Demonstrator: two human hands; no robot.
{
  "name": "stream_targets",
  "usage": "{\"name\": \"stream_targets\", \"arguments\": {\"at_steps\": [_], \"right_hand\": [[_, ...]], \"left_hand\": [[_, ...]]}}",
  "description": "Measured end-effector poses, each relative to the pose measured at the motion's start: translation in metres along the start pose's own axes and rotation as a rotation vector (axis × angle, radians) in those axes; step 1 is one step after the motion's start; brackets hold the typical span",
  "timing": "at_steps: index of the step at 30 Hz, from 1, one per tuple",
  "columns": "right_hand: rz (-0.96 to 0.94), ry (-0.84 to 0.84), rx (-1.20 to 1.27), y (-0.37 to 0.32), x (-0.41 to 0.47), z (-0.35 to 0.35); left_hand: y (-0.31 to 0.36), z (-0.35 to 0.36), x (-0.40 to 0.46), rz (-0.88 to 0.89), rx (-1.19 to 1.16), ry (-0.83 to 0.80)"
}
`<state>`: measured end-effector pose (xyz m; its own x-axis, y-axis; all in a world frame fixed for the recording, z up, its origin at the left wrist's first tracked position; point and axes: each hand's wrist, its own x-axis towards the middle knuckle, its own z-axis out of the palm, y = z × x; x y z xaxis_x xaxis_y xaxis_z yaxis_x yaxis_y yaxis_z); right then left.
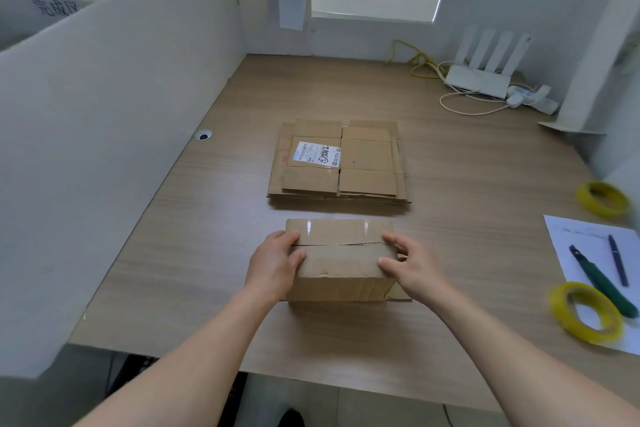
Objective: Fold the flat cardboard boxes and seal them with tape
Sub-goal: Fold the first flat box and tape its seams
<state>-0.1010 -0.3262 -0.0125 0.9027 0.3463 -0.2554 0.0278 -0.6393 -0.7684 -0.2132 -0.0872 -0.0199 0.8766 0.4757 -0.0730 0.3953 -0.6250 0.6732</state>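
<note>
Brown cardboard box (341,258), folded up and glossy with clear tape, sits right between our palms: left hand (273,262) clasps its left end, right hand (412,265) its right, fingers curled over the top seam. Just beyond lies the stack of flat cardboard boxes (337,163) on the wood-grain desk (180,253); yellow tape rolls (585,312) wait at the right edge.

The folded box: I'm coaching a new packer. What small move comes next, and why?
Probably the right hand should fetch the nearer tape roll: both hands press the folded box, whose top seam looks closed but untaped.
</note>
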Motion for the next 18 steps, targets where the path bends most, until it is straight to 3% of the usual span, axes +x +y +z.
{"name": "stream_targets", "arguments": {"at_steps": [9,18], "right_hand": [[-0.007,0.2,-0.047,-0.002,-0.012,0.018],[0.067,0.304,0.121,0.0,-0.014,0.028]], "left_hand": [[0.0,0.008,0.01,-0.069,-0.083,-0.004],[-0.008,0.009,0.017,-0.041,-0.065,-0.006]]}}
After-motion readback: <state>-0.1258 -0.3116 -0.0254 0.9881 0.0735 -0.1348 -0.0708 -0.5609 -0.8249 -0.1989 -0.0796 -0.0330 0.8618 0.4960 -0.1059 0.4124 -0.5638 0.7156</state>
